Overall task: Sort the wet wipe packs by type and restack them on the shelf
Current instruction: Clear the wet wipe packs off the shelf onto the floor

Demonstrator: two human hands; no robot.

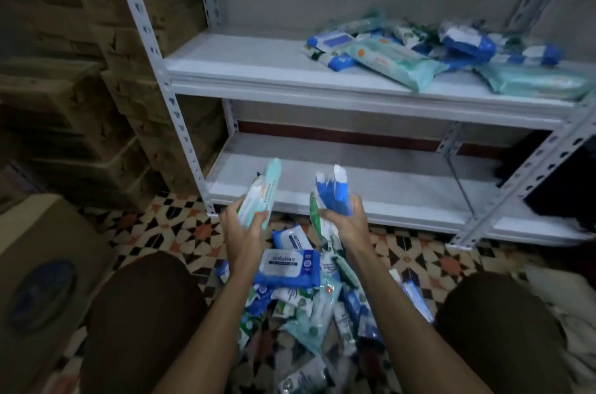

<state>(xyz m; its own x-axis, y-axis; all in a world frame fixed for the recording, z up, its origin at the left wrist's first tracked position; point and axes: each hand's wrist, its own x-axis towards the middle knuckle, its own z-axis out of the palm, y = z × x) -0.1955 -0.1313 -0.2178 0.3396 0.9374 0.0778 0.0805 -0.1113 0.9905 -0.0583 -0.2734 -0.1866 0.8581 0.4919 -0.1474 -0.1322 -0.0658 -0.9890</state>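
Observation:
My left hand grips a pale teal wet wipe pack, held upright in front of the lower shelf. My right hand grips blue packs, with a green-and-white pack hanging beside them. Between my knees on the tiled floor lies a mixed pile of blue, teal and green-white packs. A second jumbled heap of packs sits on the right of the upper shelf.
The white metal rack has slotted uprights at its left and right. Stacked cardboard boxes stand to the left, and one carton sits beside my left knee. A dark object is at the right of the lower shelf.

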